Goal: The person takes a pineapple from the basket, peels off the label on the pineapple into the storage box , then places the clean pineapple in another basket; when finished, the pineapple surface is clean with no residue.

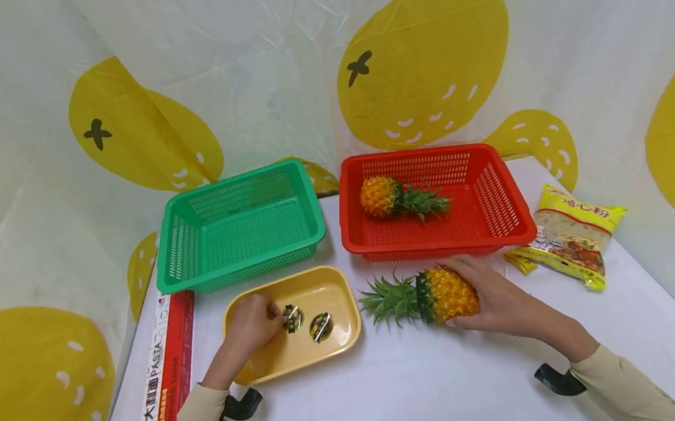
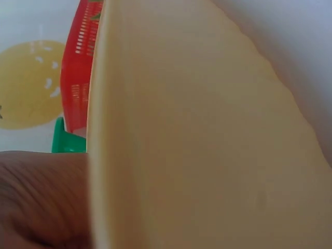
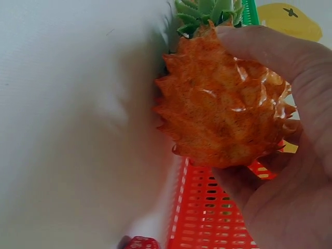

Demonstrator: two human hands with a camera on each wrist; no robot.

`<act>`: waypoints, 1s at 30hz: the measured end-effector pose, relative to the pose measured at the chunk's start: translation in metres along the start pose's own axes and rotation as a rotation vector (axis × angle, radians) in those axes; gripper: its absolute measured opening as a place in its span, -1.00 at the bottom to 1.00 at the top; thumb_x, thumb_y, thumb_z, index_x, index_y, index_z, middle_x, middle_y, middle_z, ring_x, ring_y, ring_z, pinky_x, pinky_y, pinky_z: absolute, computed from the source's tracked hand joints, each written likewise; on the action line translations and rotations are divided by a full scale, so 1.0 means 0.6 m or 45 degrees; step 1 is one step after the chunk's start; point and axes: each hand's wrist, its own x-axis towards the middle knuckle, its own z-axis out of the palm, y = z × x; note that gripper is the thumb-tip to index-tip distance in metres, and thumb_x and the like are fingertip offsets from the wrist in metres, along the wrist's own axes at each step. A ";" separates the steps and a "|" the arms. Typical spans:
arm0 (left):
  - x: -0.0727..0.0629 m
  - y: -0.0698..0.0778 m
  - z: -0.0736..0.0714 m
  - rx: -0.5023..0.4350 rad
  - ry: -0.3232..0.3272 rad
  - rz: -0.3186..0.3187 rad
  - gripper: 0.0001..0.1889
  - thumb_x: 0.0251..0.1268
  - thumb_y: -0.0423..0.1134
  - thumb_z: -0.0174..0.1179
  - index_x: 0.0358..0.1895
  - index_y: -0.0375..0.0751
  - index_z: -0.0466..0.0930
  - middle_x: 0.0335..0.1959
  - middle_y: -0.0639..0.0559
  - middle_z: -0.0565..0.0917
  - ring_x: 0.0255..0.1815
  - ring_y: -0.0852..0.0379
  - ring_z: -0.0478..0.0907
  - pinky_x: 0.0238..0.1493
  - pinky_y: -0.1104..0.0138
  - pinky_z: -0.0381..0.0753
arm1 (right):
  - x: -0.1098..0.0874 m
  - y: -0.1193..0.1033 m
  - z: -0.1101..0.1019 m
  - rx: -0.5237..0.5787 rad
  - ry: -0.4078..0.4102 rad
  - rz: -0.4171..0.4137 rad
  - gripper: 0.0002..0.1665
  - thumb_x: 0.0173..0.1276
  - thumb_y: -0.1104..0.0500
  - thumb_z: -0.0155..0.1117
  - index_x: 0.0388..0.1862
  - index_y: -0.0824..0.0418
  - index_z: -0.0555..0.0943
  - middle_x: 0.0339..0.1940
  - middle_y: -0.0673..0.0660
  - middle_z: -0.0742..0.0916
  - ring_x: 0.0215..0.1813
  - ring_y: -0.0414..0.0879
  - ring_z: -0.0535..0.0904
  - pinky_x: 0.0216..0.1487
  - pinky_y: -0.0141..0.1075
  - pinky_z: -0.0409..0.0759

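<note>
My right hand (image 1: 496, 297) grips a toy-like pineapple (image 1: 452, 294) lying on its side, leaves to the left, just in front of the red basket. In the right wrist view, thumb and fingers curl around the pineapple's spiky orange body (image 3: 223, 104). My left hand (image 1: 254, 324) is inside the shallow yellow tray (image 1: 348, 342); its fingertips pinch the edge of a round dark-and-yellow sticker (image 1: 294, 318). A second round sticker (image 1: 321, 327) lies on the tray floor. The left wrist view shows mostly the tray's side (image 2: 207, 129), hiding those fingertips.
Behind stand a green basket (image 1: 238, 271) and a red basket (image 1: 435, 246), the red one holding another pineapple (image 1: 381, 197). A red-and-white pasta box (image 1: 168, 369) lies at left. A yellow macaroni bag (image 1: 574, 231) lies at right, by the table's edge.
</note>
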 end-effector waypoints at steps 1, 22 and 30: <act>0.000 -0.002 0.000 0.006 -0.003 -0.005 -0.74 0.11 -0.41 0.55 -0.58 -0.18 0.64 -0.60 0.10 0.56 -0.54 0.13 0.44 -0.47 0.25 0.47 | 0.000 -0.002 0.000 -0.011 -0.005 -0.001 0.18 0.12 -0.05 0.76 0.62 0.18 0.32 0.46 0.16 0.49 0.34 0.08 0.45 0.19 0.25 0.58; -0.004 0.005 -0.010 -0.049 -0.013 0.029 -0.74 0.21 -0.30 0.56 -0.49 -0.11 0.61 -0.58 0.14 0.55 -0.53 0.16 0.43 -0.44 0.27 0.43 | 0.012 -0.037 -0.024 -0.086 -0.019 0.027 0.05 0.02 -0.06 0.79 0.47 0.09 0.49 0.27 0.01 0.64 0.16 -0.03 0.53 0.09 0.12 0.60; -0.003 0.005 -0.012 -0.095 -0.029 0.093 -0.80 0.24 -0.32 0.53 -0.43 -0.13 0.65 -0.52 0.16 0.62 -0.49 0.21 0.48 -0.38 0.27 0.50 | 0.015 -0.070 -0.080 -0.014 -0.042 0.012 0.04 -0.06 0.11 0.83 0.43 -0.04 0.50 0.23 -0.11 0.59 0.09 -0.13 0.48 -0.13 -0.20 0.69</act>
